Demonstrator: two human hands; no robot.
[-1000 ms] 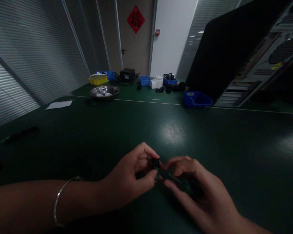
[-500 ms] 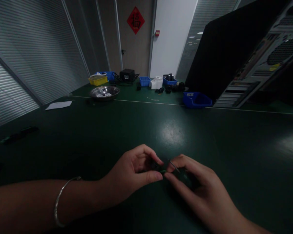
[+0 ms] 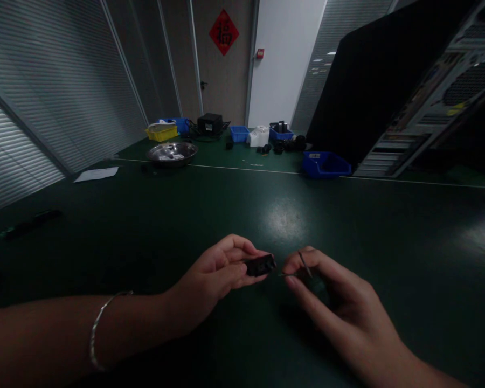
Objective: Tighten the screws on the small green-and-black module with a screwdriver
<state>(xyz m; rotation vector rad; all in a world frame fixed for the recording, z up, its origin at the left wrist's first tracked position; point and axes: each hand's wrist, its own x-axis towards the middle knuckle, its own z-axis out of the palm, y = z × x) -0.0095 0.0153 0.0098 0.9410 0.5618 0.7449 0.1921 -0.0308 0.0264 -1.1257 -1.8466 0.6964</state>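
Two hands low over our green table (image 3: 347, 226) | left hand (image 3: 210, 283) pinches a small black block (image 3: 260, 265) at its fingertips | right hand (image 3: 331, 302), just beside, grips a thin metal pin (image 3: 304, 263) | block and pin apart

Bare table (image 3: 291, 215) ahead; blue bin (image 3: 326, 164) beyond.

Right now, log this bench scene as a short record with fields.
Left hand: left hand pinches a small black block between thumb and fingers
Right hand: right hand holds a thin metal piece at its fingertips, just apart from the block
Wrist: silver bangle on the left forearm
Surface: dark green table
Far side: steel bowl, yellow bin, blue bin
Right rear: open computer case
Lighting: dim, small details unclear
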